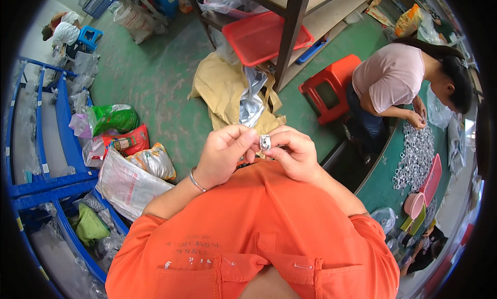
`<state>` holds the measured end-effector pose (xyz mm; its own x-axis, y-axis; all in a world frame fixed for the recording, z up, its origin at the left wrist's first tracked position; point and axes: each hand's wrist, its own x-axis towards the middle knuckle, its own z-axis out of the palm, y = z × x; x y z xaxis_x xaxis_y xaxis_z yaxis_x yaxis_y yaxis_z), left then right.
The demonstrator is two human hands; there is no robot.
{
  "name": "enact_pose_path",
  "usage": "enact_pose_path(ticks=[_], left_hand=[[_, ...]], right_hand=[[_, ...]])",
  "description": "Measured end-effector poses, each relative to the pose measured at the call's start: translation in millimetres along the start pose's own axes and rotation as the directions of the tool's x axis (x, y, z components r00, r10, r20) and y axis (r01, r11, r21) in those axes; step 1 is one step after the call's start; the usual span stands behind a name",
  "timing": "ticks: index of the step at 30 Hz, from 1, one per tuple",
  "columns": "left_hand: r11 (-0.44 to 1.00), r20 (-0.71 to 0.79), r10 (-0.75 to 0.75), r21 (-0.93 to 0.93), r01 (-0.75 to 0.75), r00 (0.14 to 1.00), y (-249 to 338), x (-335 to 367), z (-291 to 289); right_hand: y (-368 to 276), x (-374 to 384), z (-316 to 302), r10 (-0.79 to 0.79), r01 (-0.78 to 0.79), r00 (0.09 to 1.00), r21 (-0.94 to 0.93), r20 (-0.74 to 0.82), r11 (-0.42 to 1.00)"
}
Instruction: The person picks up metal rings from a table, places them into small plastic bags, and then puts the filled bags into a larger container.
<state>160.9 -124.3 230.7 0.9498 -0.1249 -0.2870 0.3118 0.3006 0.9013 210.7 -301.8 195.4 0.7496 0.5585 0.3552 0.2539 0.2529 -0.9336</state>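
A small shiny silver ring-shaped metal piece (265,142) is held up in front of my chest between both hands. My left hand (228,151), with a bangle on its wrist, pinches the piece's left side between thumb and fingers. From the other side, the thumb and forefinger of my right hand (294,153) close on it. Its exact kind is too small to make out. On the green table at the right lies a heap of similar-looking clear or silver rings (414,157), well away from my hands.
A co-worker (393,76) bends over the green table (385,169), beside a red stool (331,89). Ahead stands a shelf rack with a red tray (259,38), brown sacking (217,87) below it. Filled bags (116,118) and a blue-framed rack (62,185) stand at the left.
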Motion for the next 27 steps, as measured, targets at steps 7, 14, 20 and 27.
enact_pose_path(ticks=[7,14,20,27], left_hand=[[0.969,0.112,0.210,0.106,-0.222,0.971,6.0,-0.7,4.7],[0.922,0.132,0.295,0.221,-0.319,0.946,5.5,-0.1,2.8],[0.979,0.030,0.204,-0.036,-0.203,0.979,6.2,-5.0,4.1],[0.989,0.006,0.142,-0.038,-0.142,0.990,6.4,-7.2,2.9]], right_hand=[[-4.0,1.7,-2.2,0.037,-0.038,0.995,-0.006,-0.089,0.999],[-13.2,-1.8,-2.8,0.366,-0.355,0.930,0.318,0.027,0.879],[-22.7,1.3,2.6,0.322,-0.271,0.945,0.428,-0.051,0.862],[-18.9,1.2,3.9,0.212,-0.182,0.976,0.319,-0.060,0.930]])
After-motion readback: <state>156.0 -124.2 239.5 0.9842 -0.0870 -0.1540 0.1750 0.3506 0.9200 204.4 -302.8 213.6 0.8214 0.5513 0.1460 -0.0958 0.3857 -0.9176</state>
